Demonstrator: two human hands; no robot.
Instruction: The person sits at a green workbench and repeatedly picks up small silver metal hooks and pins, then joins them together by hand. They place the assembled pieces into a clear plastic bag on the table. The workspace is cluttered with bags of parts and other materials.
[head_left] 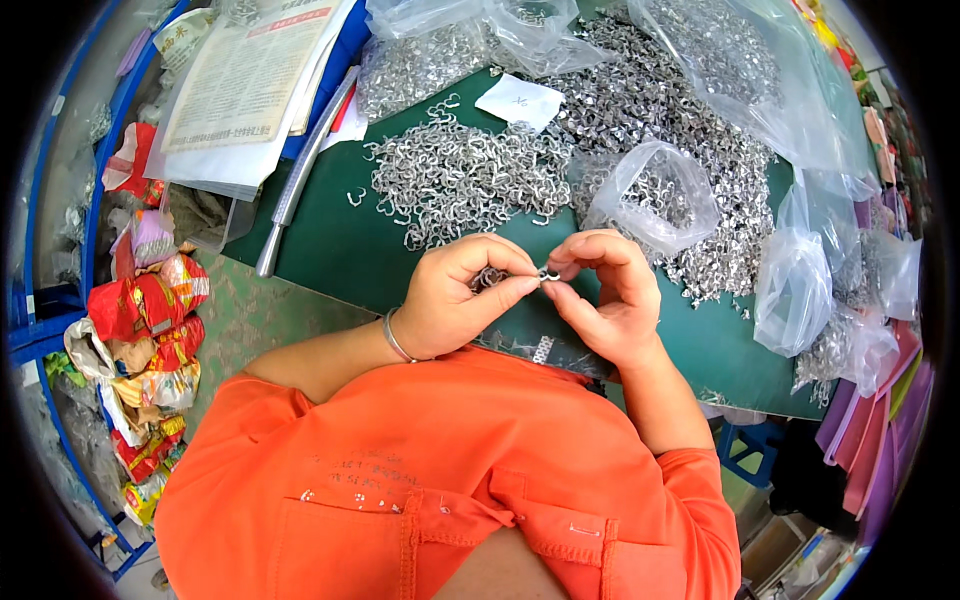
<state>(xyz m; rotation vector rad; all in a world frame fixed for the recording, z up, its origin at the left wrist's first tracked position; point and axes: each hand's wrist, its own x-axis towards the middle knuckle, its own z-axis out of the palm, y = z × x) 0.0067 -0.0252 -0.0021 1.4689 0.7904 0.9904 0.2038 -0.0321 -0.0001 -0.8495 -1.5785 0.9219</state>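
Small silver metal hook (548,273) pinched between both sets of fingertips, held above the near edge of the green table (330,250), just in front of the orange shirt (440,470). Left hand (455,298) curled tight, thumb and forefinger closed on the hook's left end, with a small cluster of linked hooks (488,277) tucked inside the curled fingers. Right hand (608,295) closed likewise on the hook's right end, fingertips meeting the left hand's. Thin metal bangle (394,338) around the left wrist. Just beyond the hands, a loose heap of silver hooks (460,180) spread over the table. Far and to the right, a much larger mass of the same hooks (690,140), partly covered by clear plastic bags (655,195), some filled, some crumpled. Small white paper slip (519,101) lying between the two heaps. At far left, a stack of printed papers (240,90) and a long silver bar (300,175) along the table's left edge. Off the left side, low down, crumpled red and yellow wrappers (150,330) piled inside a blue frame (35,330).
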